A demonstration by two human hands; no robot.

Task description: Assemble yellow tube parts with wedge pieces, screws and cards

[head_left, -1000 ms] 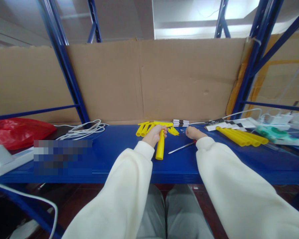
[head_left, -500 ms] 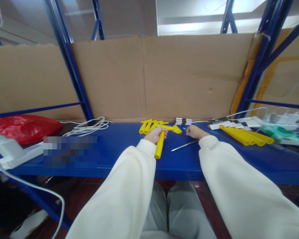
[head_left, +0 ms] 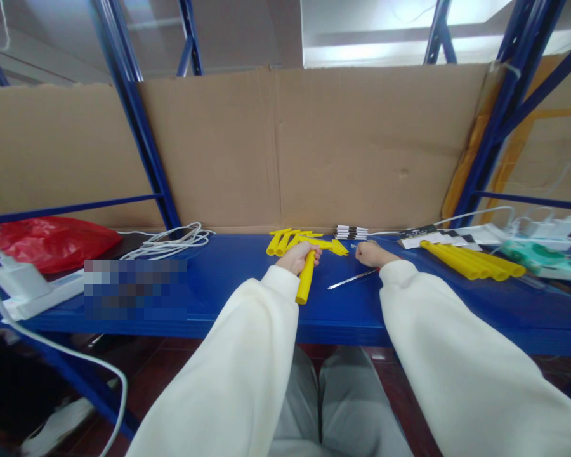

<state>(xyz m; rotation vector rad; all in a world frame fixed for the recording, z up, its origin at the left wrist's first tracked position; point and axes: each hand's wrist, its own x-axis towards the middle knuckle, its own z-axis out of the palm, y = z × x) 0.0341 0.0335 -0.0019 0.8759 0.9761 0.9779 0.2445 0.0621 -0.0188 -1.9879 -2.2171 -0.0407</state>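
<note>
My left hand (head_left: 297, 256) is wrapped round a yellow plastic tube (head_left: 305, 285), whose lower end points towards me. A flat yellow part shows just beyond the fingers; whether it joins this tube I cannot tell. To the right, my right hand (head_left: 372, 252) is closed with its fingertips down at the table, beside some tiny light-coloured bits (head_left: 353, 245). What its fingers hold, if anything, is hidden. A screwdriver (head_left: 349, 280) lies with its shaft pointing left and its handle mostly covered by the right wrist. Small yellow pieces (head_left: 339, 248) lie between the hands.
Several yellow tubes with crosspieces (head_left: 278, 244) lie behind my left hand, and plain yellow tubes (head_left: 480, 263) at right. A black-and-white stack (head_left: 351, 232) stands at the back against the cardboard (head_left: 361, 146). White cable (head_left: 190, 238) and a red bag (head_left: 57, 242) are at left.
Both hands keep the same places and grips. The whole view has shifted very slightly.
</note>
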